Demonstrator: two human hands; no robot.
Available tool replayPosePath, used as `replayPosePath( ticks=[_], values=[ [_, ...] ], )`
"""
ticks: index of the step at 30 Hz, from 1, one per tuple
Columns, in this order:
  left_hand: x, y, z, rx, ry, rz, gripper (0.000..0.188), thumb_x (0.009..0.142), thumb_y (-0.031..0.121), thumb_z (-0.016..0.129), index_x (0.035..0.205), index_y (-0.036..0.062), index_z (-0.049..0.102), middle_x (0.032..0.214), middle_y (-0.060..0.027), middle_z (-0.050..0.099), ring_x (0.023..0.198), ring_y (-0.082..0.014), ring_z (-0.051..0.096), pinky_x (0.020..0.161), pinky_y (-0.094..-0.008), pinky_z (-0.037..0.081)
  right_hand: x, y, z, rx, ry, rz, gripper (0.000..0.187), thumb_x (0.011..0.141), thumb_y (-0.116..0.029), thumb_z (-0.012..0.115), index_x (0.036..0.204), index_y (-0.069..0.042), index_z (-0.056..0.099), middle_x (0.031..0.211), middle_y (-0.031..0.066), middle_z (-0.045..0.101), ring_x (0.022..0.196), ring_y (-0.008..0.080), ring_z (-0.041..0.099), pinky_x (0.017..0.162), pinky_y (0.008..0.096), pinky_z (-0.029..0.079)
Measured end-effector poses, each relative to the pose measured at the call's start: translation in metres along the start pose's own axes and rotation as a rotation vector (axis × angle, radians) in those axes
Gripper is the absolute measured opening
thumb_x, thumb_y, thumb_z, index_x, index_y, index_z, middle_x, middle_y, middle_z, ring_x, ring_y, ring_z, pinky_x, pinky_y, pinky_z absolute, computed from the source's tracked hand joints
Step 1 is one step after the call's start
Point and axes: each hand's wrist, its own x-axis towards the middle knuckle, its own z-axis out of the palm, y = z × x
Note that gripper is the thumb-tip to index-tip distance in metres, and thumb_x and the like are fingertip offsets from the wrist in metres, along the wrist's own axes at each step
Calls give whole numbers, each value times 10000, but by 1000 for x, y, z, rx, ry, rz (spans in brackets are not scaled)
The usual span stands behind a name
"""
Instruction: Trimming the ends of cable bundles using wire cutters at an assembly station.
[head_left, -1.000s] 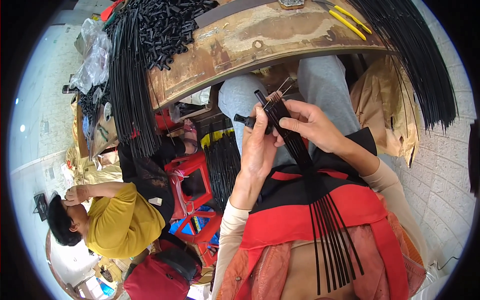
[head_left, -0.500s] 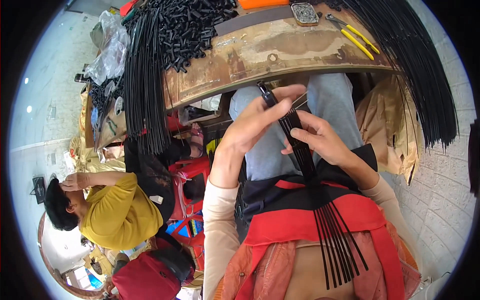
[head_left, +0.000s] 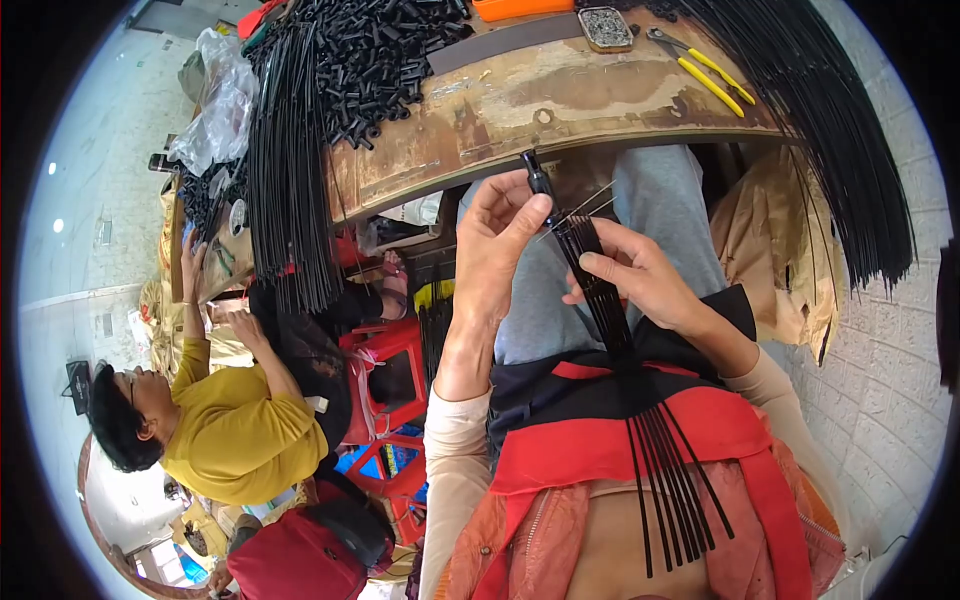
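Note:
A bundle of thin black umbrella ribs (head_left: 608, 325) runs down over my lap, its lower ends fanned out across my red-and-black apron (head_left: 570, 460). My right hand (head_left: 645, 280) is closed round the upper part, thumb on top. At the upper end sits a black tubular fitting (head_left: 538, 180). The thumb and fingers of my left hand (head_left: 492, 240) pinch this fitting from the left side. Between my two hands, thin wire ends (head_left: 597, 201) stick out to the upper right; where they join is too small to make out.
A worn wooden bench (head_left: 540, 100) stands ahead, holding heaped black tubular pieces (head_left: 365, 70), yellow-handled pliers (head_left: 715, 83) and a small tin (head_left: 605, 30). Long black rods hang over its edge at left (head_left: 290, 180) and right (head_left: 850, 150). A co-worker in yellow (head_left: 240, 430) sits at left beside red stools (head_left: 395, 370).
My left hand has shifted slightly left and its fingers have curled in around the fitting. Wire ends show more clearly. The co-worker's hands have moved from the face toward the bench.

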Motion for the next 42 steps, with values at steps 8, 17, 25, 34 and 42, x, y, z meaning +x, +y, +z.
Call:
replayPosePath(
  ticks=[8,17,25,34,42],
  values=[
    [6,4,2,132,118,117,358,846,50,727,1159,-68,599,984,-65,679,884,-93,622,801,-221,496,0,-3,0,5,5,-8,288,987,-150,508,1238,-12,484,899,68,627,837,177,671,761,300,557],
    [10,4,-1,200,-73,73,340,917,102,643,1211,-55,574,1017,-113,697,927,-106,622,832,-248,484,1,0,-4,57,-11,25,281,989,-152,509,1233,-14,488,902,65,620,838,151,650,799,334,564],
    [15,-3,-5,125,-209,18,356,936,155,614,1238,-27,563,1067,-127,678,986,-181,644,917,-326,491,3,5,-13,121,-36,5,277,992,-149,501,1230,-7,485,936,74,608,865,139,627,843,389,566],
    [3,5,6,227,-112,109,371,921,127,632,1244,-41,556,1060,-135,686,973,-176,650,926,-313,483,3,4,-11,90,-46,-19,296,990,-151,506,1245,-3,477,936,76,606,871,140,623,848,387,564],
    [-14,7,4,136,-8,109,437,903,33,630,1304,-49,476,1100,-162,671,1008,-178,645,933,-304,483,5,1,-6,88,-90,-5,317,990,-146,507,1271,-3,485,928,71,601,866,137,613,833,383,570]
  ],
)
